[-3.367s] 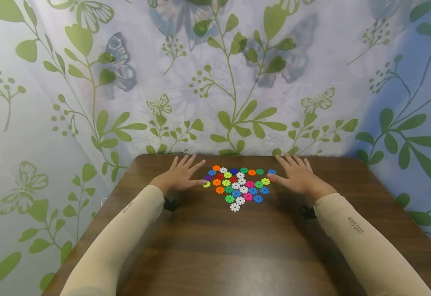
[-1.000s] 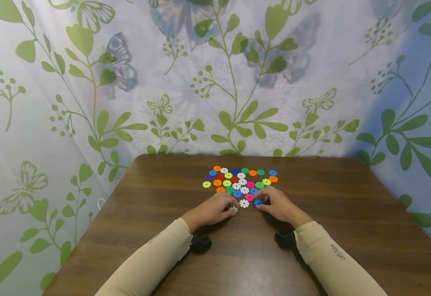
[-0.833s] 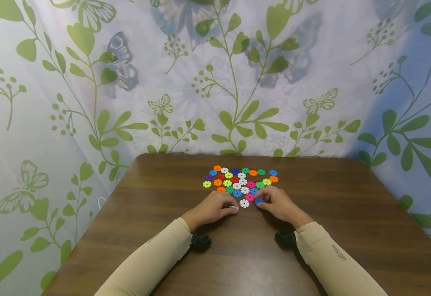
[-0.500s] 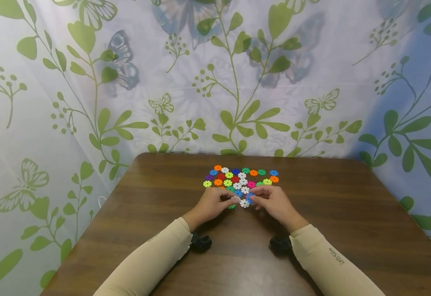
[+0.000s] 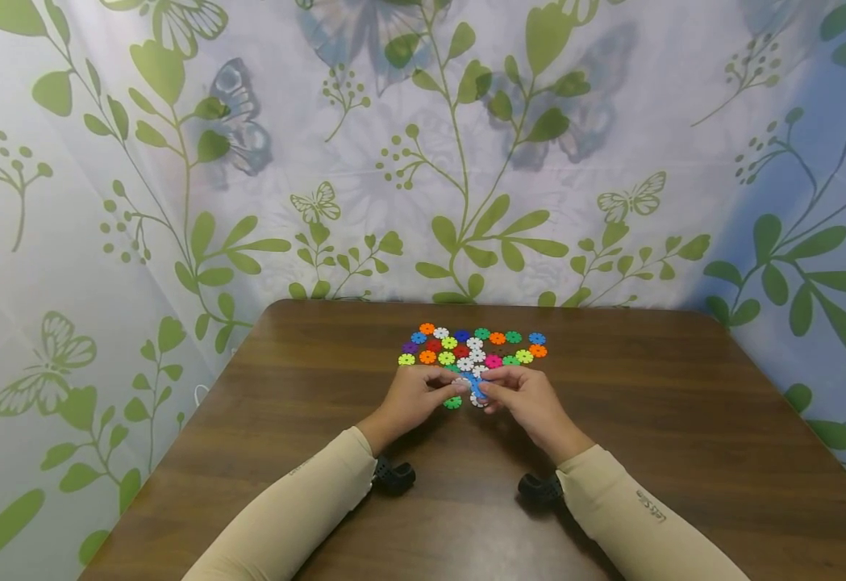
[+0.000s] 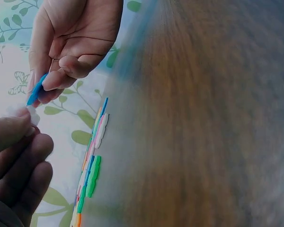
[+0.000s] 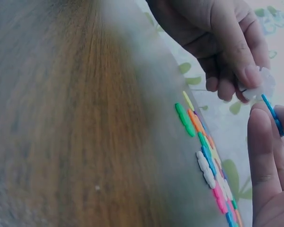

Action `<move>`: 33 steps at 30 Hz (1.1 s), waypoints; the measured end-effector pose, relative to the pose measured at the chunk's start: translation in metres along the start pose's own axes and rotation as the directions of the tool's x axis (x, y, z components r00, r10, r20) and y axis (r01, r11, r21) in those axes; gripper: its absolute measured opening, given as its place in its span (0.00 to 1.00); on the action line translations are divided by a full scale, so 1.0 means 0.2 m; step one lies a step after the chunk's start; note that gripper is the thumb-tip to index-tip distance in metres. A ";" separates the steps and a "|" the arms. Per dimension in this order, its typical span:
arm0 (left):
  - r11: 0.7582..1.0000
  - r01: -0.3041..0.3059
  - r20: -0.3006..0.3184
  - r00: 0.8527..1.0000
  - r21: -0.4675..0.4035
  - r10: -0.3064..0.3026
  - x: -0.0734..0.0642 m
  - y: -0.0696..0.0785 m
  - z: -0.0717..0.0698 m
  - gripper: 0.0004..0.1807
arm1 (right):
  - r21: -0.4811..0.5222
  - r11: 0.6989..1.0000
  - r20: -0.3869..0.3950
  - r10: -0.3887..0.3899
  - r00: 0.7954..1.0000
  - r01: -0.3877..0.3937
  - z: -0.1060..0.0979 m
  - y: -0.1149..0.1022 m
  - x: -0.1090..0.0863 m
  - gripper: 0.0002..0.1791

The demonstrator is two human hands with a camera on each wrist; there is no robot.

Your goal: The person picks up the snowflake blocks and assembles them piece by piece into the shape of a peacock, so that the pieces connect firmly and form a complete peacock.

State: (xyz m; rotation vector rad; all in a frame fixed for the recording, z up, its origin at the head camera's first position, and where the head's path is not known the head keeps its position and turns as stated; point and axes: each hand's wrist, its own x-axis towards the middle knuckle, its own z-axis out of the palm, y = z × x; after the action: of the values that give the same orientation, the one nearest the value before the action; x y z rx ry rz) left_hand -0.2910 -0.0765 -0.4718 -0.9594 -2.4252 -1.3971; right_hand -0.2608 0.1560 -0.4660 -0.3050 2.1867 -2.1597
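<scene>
White faces blue above a brown table (image 5: 423, 508) as a person's left hand (image 5: 410, 397) pinches a white notched disc (image 7: 266, 85) between thumb and fingers, and the right hand (image 5: 535, 403) pinches a blue disc (image 7: 274, 117) likewise, neither hand spread. Each piece is gripped near its outer edge, seemingly to keep the facing rims free; the blue one is turned across the white, an angle that would suit slotted rims. Whether they interlock cannot be told. Loose discs (image 5: 493, 361) lie flat toward the far side, perhaps for easy picking, a green disc (image 5: 452, 403) nearest left.
</scene>
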 end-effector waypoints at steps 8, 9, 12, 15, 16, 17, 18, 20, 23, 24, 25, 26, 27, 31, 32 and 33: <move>0.998 -0.022 0.002 1.000 -0.053 0.023 0.00 0.02 -0.01 0.06 | 0.086 0.996 0.020 0.022 1.000 -0.023 0.00 0.00 0.00 0.15; 0.998 -0.027 0.007 1.000 -0.055 0.027 0.00 0.02 -0.01 0.06 | 0.090 0.996 0.032 0.018 0.999 -0.021 0.00 0.00 -0.01 0.15; 0.997 -0.054 0.021 0.998 -0.060 0.056 0.00 0.02 -0.01 0.05 | 0.090 0.996 0.052 0.017 0.999 -0.022 0.00 0.00 -0.01 0.14; 0.992 -0.116 0.034 0.992 -0.051 0.118 -0.01 0.02 -0.01 0.04 | 0.075 0.997 0.067 0.021 0.998 -0.026 0.00 -0.01 -0.02 0.14; 0.989 -0.143 0.035 0.989 -0.040 0.144 -0.01 0.02 -0.01 0.04 | 0.070 0.997 0.067 0.023 0.997 -0.028 0.00 -0.01 -0.02 0.14; 0.986 -0.167 0.036 0.985 -0.024 0.168 -0.01 0.03 -0.01 0.05 | 0.063 0.998 0.068 0.024 0.997 -0.028 0.00 -0.02 -0.03 0.13; 0.982 -0.191 0.037 0.981 -0.009 0.191 -0.01 0.03 -0.01 0.05 | 0.060 0.998 0.068 0.025 0.997 -0.029 0.01 -0.02 -0.03 0.13; 0.973 -0.229 0.037 0.973 0.018 0.229 -0.01 0.03 -0.01 0.05 | 0.051 0.998 0.064 0.028 0.998 -0.032 0.01 -0.02 -0.03 0.12; 0.968 -0.248 0.035 0.968 0.032 0.247 0.00 0.03 -0.01 0.05 | 0.039 0.999 0.054 0.034 0.998 -0.036 0.02 -0.02 -0.04 0.11; 0.968 -0.249 0.034 0.968 0.029 0.248 0.00 0.03 -0.01 0.05 | 0.038 0.999 0.051 0.035 0.998 -0.037 0.02 -0.02 -0.04 0.11; 0.968 -0.250 0.034 0.968 0.030 0.249 0.00 0.03 -0.01 0.05 | 0.034 0.999 0.049 0.036 0.998 -0.037 0.02 -0.01 -0.04 0.11; 0.969 -0.246 0.035 0.969 0.030 0.245 0.00 0.02 -0.01 0.05 | 0.033 0.999 0.048 0.033 0.998 -0.035 0.02 -0.01 -0.04 0.12; 0.971 -0.237 0.034 0.971 0.027 0.236 0.00 0.02 -0.01 0.05 | 0.029 0.999 0.049 0.027 0.998 -0.028 0.02 -0.01 -0.04 0.13; 0.988 -0.152 -0.001 0.988 0.014 0.153 -0.01 0.00 -0.01 0.06 | -0.008 1.000 0.033 0.008 0.999 -0.007 0.02 -0.01 -0.02 0.17; 0.993 -0.120 -0.021 0.993 0.011 0.120 -0.02 -0.01 -0.01 0.07 | -0.030 1.000 0.021 0.007 1.000 -0.006 0.02 0.00 -0.01 0.19; 0.996 -0.088 -0.047 0.995 0.007 0.088 -0.02 -0.01 -0.01 0.07 | -0.063 0.998 0.008 0.006 1.000 -0.005 0.02 0.00 -0.01 0.19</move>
State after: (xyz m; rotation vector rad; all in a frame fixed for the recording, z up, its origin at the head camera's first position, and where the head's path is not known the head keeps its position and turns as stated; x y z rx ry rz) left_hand -0.2900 -0.0808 -0.4743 -1.0081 -2.3219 -1.3672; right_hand -0.2583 0.1527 -0.4663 -0.3104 2.2513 -2.0866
